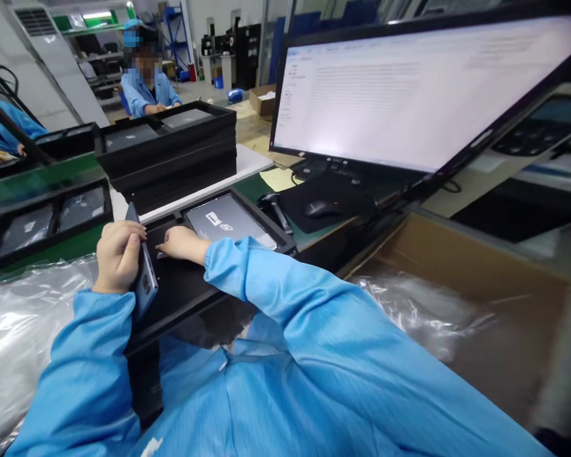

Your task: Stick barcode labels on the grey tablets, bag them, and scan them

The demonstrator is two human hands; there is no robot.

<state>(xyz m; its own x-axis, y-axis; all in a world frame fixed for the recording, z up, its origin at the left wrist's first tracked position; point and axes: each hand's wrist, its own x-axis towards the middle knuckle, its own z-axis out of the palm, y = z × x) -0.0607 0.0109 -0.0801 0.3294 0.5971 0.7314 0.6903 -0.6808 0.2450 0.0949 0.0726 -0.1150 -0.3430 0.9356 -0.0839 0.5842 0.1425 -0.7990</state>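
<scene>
1 wrapped tablet point(238, 219) lies in the tray point(181, 279); left fingers point(131, 252) grip another tablet point(146, 289), not laid in; right fingers point(172, 238) curl, hold unclear.

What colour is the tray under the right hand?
Black; the tray shows best in the head view.

Decent indoor light, bright light strip point(98, 15) top left. Monitor point(361, 101) washed out, text illegible, pinkish glare low on screen. Hard highlights on plastic bags point(33, 330). Black tray point(181, 282) loses detail. Wide-angle stretch at edges; cardboard box point(485, 251) soft, smeared.
</scene>
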